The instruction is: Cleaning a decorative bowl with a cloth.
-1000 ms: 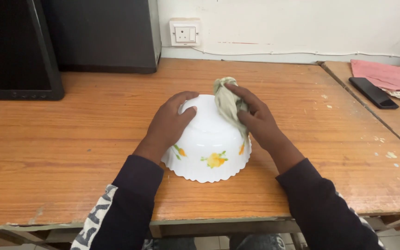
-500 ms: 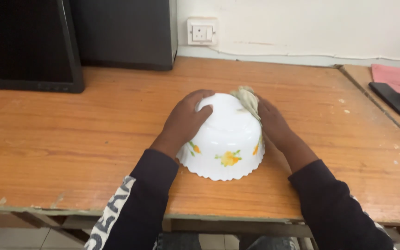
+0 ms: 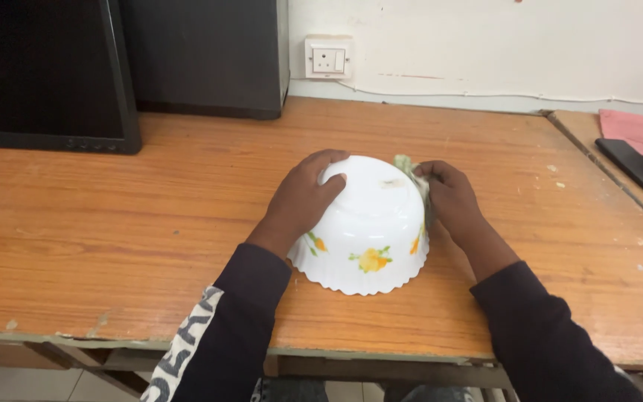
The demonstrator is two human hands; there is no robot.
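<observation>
A wooden worktop (image 3: 113, 231) fills the frame, its near edge running along the bottom and bare wood open to either side of a white, flower-printed bowl (image 3: 362, 227) turned upside down at centre, with a dark monitor (image 3: 39, 74) at upper left and a black phone (image 3: 638, 165) at far right. The left hand (image 3: 303, 197) lies on the bowl's left side, fingers (image 3: 330, 158) spread and curved over its base. The right hand (image 3: 452, 201) presses a crumpled pale cloth (image 3: 411, 170) to the bowl's right wall, fingers curled around it.
</observation>
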